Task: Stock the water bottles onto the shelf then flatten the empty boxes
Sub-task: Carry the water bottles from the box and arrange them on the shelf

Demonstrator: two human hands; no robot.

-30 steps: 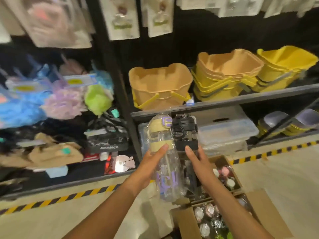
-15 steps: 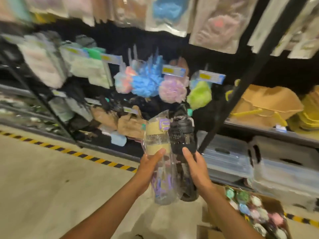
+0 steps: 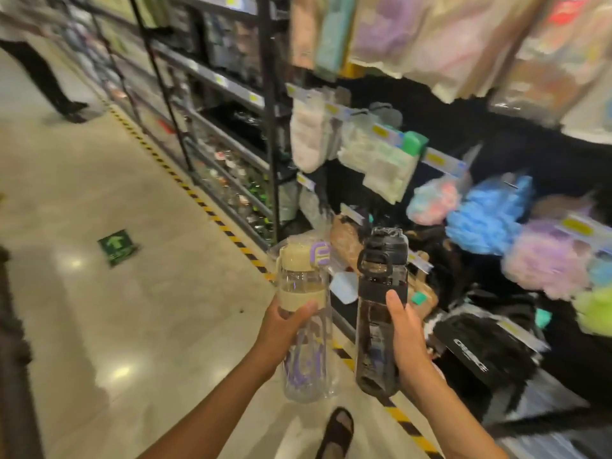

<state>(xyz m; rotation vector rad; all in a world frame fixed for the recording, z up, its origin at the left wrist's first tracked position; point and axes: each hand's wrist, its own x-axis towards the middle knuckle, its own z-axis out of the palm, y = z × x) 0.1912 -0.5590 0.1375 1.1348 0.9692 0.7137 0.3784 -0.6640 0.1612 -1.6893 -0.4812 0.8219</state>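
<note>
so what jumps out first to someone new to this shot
At centre, the left hand holds a clear bottle with a beige lid and the right hand a black bottle, both upright, side by side. To their right, pastel bath puffs hang on the dark rack.

1. There is one view only, from a wide-angle camera worn on the person's head.
2. It faces forward and down along an aisle, tilted so the shelving slants toward the upper left.
3. The left hand and right hand sit close, low at centre.
4. The floor fills the left side, and the edges are blurred.
</note>
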